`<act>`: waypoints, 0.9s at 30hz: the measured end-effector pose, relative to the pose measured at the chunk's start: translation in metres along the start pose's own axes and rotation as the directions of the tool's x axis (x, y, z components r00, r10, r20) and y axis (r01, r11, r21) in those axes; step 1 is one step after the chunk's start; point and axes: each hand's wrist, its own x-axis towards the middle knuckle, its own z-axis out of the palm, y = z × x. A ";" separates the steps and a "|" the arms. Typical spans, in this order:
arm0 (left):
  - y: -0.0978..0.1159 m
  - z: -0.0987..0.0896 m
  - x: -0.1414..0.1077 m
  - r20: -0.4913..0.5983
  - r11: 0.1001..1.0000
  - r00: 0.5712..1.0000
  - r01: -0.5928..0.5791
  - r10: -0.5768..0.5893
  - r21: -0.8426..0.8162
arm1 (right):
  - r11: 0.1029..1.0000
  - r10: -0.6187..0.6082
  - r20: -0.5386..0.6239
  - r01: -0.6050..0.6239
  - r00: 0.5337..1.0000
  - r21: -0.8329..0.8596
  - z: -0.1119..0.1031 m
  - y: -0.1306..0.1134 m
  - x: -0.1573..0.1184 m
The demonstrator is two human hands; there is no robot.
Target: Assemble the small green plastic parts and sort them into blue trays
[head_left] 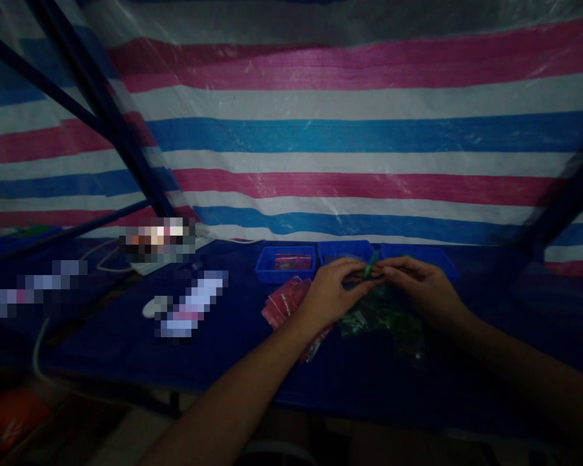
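Observation:
My left hand [334, 288] and my right hand [425, 285] meet above the blue table, fingertips close together. Between them is what looks like a small green plastic bag [370, 265], pinched by the fingers of both hands. Its contents cannot be made out in the dim light. Below my hands lies a loose pile of clear and green plastic bags [386, 320]. Red-edged small plastic bags [284, 301] are fanned out beside my left wrist, partly hidden by my forearm.
Three blue trays line the table's back: a left one [260, 275] with a red-edged bag, a middle one [344, 247] and a right one [432, 254]. A white round object [153, 307] and blurred-out items lie left. Striped sheeting [344, 136] hangs behind; dark metal poles [121, 149] slant left.

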 end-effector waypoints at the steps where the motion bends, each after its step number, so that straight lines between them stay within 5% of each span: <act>1: 0.000 -0.001 0.000 -0.025 1.000 0.999 0.023 -0.022 0.018 | 1.000 -0.014 -0.008 0.014 1.000 -0.008 0.000 0.000 0.000; 9: -0.005 0.000 -0.001 -0.101 0.991 0.987 0.120 -0.126 -0.062 | 0.998 -0.058 -0.124 0.056 0.991 -0.024 -0.001 0.004 0.004; 14: -0.001 0.000 -0.001 -0.050 0.992 0.992 0.114 -0.117 -0.051 | 1.000 -0.016 -0.008 0.016 1.000 0.002 0.001 0.006 0.002; 19: -0.007 0.002 0.000 -0.068 0.995 0.993 0.096 -0.097 -0.027 | 0.972 -0.130 -0.123 0.102 0.984 -0.213 -0.013 0.002 0.007; 23: -0.011 0.003 0.000 -0.097 0.997 0.993 0.071 -0.070 0.009 | 0.654 -0.500 -0.149 0.260 0.853 -0.710 -0.038 -0.003 0.021; 25: -0.011 0.002 0.000 -0.096 0.998 0.993 0.067 -0.066 0.010 | 0.506 -0.581 -0.080 0.282 0.810 -0.815 -0.047 0.001 0.029; 27: -0.009 0.001 0.000 -0.095 0.998 0.993 0.068 -0.066 0.016 | 0.385 -0.561 0.085 0.350 0.824 -0.854 -0.049 0.006 0.034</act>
